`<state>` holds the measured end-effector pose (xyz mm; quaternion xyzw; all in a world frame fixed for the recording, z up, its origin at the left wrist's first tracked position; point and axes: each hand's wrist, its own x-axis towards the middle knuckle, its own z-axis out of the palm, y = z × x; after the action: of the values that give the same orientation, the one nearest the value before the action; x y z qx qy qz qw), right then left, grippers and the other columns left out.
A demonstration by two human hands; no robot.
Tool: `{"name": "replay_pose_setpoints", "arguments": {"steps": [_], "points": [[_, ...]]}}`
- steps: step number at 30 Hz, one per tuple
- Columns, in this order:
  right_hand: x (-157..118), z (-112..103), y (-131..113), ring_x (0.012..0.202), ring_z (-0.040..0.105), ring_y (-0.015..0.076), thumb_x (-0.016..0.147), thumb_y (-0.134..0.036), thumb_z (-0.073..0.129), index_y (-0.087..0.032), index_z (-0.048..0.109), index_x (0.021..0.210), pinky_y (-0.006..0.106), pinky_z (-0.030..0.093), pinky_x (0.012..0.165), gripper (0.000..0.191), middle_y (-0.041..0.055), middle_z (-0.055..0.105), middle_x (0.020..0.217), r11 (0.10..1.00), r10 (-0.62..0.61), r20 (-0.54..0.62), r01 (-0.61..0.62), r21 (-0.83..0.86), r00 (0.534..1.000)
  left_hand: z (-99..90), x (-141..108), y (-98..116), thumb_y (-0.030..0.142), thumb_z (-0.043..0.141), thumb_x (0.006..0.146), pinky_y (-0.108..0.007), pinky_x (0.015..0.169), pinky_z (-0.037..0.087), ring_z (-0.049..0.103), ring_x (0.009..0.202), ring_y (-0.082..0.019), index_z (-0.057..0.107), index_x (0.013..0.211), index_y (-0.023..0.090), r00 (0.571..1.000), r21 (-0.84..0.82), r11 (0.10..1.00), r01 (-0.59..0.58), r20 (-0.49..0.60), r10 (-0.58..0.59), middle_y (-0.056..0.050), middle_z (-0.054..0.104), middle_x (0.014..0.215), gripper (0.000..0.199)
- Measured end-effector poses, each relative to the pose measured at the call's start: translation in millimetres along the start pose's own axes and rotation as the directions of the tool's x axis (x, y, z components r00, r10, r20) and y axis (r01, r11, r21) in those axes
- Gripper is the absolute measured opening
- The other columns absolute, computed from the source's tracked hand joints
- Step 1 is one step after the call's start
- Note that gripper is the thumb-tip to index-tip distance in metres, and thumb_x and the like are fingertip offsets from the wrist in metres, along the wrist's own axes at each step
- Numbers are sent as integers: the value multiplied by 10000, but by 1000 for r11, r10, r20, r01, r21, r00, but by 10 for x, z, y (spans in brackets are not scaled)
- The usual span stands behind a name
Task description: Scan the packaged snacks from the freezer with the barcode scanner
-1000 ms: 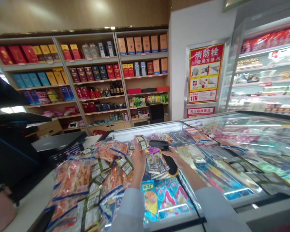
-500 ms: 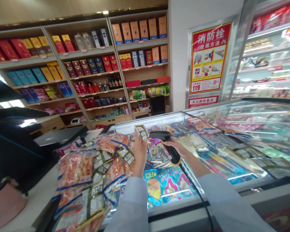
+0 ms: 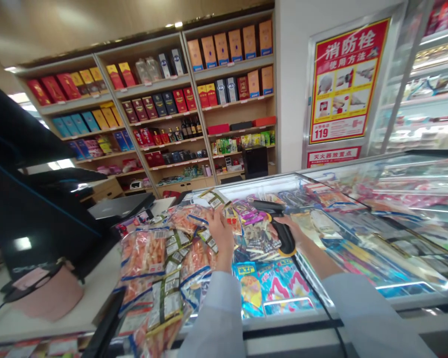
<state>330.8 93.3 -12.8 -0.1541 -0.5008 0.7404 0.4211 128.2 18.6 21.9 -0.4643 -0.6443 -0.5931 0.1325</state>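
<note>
Above a glass-topped freezer (image 3: 283, 323), a barcode scanner (image 3: 282, 231) in the right hand (image 3: 296, 233)

Left fingers (image 3: 219, 219) spread at the top of a heap of orange snack bags (image 3: 153, 278); whether they grip a bag cannot be told. Right fingers (image 3: 293, 227) curl closed around the black scanner's handle, its cable (image 3: 313, 283) running down past the freezer's edge. Pale grey sleeves (image 3: 218, 323) cover both forearms. The bags lie on a white counter (image 3: 97, 278) and across the freezer's edge, just beside bright packets (image 3: 272, 288). Farther left sits a pink cap (image 3: 48, 293); wooden shelves (image 3: 205, 119) of boxes stand beyond.
</note>
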Motion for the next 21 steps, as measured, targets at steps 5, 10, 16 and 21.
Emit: {"name": "replay_pose_setpoints", "arguments": {"steps": [5,10,16,21], "points": [[6,-40,9,385,473,131,684,-452,667,-192,566,738,266,381,404,284,-14,523,477,1000,5,42,-6,24,999,-181,132,-88,305,377,954,-389,956,421,571,945,-218,678,1053,152,942,-25,1000,17,-335,-24,-132,556,1017,352],[-18,-11,-14,397,471,131,697,-468,660,-204,592,810,274,391,430,294,-25,517,489,999,-19,46,17,44,999,-223,248,-318,418,409,949,-427,1000,424,597,1086,-236,580,1175,178,899,-273,948,162,-355,-255,-142,638,1119,371],[-9,1,16,410,479,126,692,-452,674,-194,561,666,259,383,432,283,-14,518,482,1000,7,44,-9,27,999,-209,318,-496,456,378,940,-361,767,548,694,832,-202,555,1053,161,840,-662,697,276,-187,-510,-123,672,963,362],[-4,-16,43,413,485,124,689,-461,682,-192,539,625,252,388,429,311,-9,527,486,999,26,35,-27,19,999,-210,328,-523,529,327,911,-346,645,534,644,630,-175,551,986,166,830,-614,724,314,-193,-524,-56,620,738,433]]}}
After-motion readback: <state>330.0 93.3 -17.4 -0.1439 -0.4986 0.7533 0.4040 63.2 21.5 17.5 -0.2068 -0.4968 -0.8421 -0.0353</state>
